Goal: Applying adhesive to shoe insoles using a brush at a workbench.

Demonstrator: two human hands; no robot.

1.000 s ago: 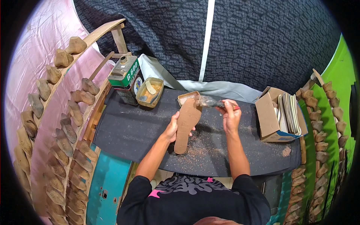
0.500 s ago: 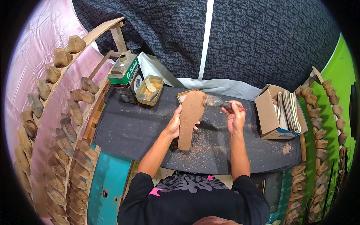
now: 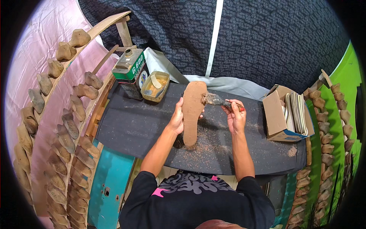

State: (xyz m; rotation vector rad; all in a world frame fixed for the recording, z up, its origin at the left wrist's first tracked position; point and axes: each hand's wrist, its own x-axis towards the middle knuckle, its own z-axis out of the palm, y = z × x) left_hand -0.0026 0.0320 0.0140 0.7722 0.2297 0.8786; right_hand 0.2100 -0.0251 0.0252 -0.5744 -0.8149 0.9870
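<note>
My left hand [image 3: 177, 117] is closed round the left edge of a long brown shoe sole [image 3: 191, 114], its fingertips showing at the far edge. The sole is held over the table with its broad end pointing away from me. In my right hand [image 3: 235, 119] is a brush [image 3: 216, 100] with dark, crusted bristles and a bit of red at the handle end. Its tip touches the right edge of the sole's broad part.
Brown shavings lie on the black-covered table [image 3: 133, 122]. A metal can [image 3: 129, 76] and a tub of amber paste [image 3: 155, 87] stand at the far left. A cardboard box [image 3: 276, 114] of pale flat pieces sits right. Racks of wooden shoe lasts [image 3: 65, 139] flank both sides.
The sole has moved slightly away from me, and now covers the pale object that showed behind its top. The brush has shifted a little left and stays against the sole's right edge.
</note>
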